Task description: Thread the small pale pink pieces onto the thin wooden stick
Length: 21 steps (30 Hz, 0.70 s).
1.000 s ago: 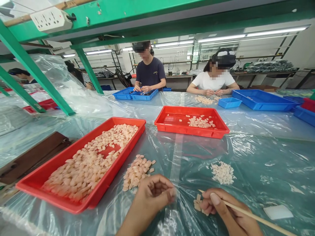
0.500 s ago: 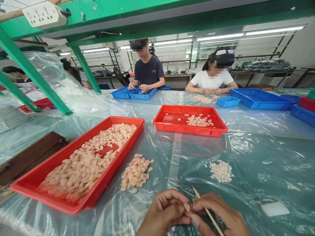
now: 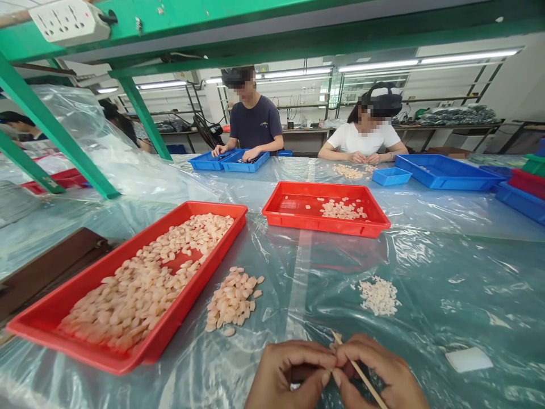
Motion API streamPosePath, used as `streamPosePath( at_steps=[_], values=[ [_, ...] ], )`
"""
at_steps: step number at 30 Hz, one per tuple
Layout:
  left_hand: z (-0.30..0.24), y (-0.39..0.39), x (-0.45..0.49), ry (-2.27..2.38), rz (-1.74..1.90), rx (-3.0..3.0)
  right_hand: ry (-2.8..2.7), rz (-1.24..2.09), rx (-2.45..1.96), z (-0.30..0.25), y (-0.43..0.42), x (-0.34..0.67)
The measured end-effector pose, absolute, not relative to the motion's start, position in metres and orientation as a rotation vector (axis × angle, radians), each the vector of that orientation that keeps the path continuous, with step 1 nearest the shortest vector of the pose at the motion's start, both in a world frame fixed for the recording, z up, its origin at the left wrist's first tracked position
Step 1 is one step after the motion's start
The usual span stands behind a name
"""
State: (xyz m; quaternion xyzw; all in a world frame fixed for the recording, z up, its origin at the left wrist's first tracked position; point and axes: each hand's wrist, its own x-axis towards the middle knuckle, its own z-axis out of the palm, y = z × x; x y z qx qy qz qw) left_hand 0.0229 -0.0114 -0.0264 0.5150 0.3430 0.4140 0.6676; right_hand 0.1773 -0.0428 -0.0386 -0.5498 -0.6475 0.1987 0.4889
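Left hand [image 3: 289, 376] moved right to meet right hand [image 3: 381, 378] at bottom centre, left fingertips pinched shut, contents hidden by both hands, right fingers clamped on stick [image 3: 361, 375], pile of pale pieces [image 3: 232, 301] and red tray [image 3: 174, 316] at lower left

We log table [image 3: 468, 272] under clear sheet [image 3: 426, 218] | near red tray [image 3: 179, 317] left | far red tray [image 3: 323, 226] centre | pink pile [image 3: 232, 301] beside near tray | white pile [image 3: 378, 296] right

Open sheet runs ahead between the pink pile [image 3: 232, 300] and white pile [image 3: 378, 296].
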Motion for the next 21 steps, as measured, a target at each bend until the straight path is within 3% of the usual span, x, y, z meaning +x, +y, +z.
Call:
streamPosePath(
  at_steps=[13,21],
  values=[
    [-0.024,-0.008,0.01,0.984,0.943,1.403,-1.508,0.449,-1.444,-0.021,-0.038,0.193],
    [-0.036,-0.007,0.013,0.952,0.875,1.796,-1.378,0.029,-1.981,-0.006,-0.019,0.259]
  ],
)
